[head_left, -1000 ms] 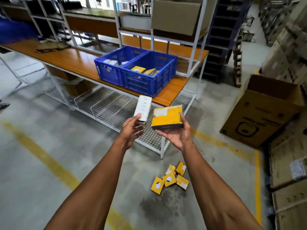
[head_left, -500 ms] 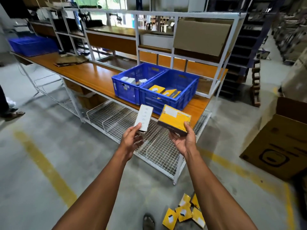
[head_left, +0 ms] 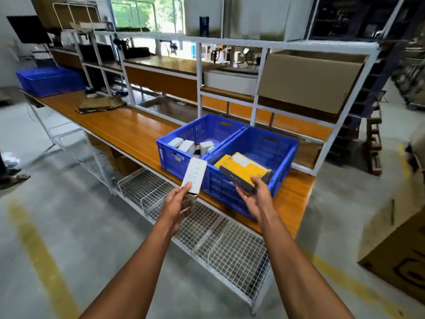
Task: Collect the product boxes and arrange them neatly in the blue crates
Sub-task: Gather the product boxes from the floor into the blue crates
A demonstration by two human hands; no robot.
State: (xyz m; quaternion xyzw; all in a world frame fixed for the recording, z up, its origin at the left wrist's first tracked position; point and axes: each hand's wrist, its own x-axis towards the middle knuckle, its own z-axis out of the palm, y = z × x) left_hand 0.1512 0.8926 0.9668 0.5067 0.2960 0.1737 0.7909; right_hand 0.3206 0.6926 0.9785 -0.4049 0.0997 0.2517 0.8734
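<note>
1. The left hand [head_left: 177, 204] has its grip pinched on the lower end of a white product box [head_left: 193, 178], held upright just in front of the left blue crate [head_left: 184, 139]. Lower it in flat beside the white boxes already there.
2. The right hand [head_left: 255, 199] cups the yellow product box [head_left: 243, 171] from below, tilted over the near rim of the right blue crate [head_left: 280, 157]. Level it, then seat it flush against the yellow box inside.
3. Both crates sit on the wooden surface [head_left: 119, 127].

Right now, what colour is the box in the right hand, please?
Yellow box with dark sides, head view.
</note>
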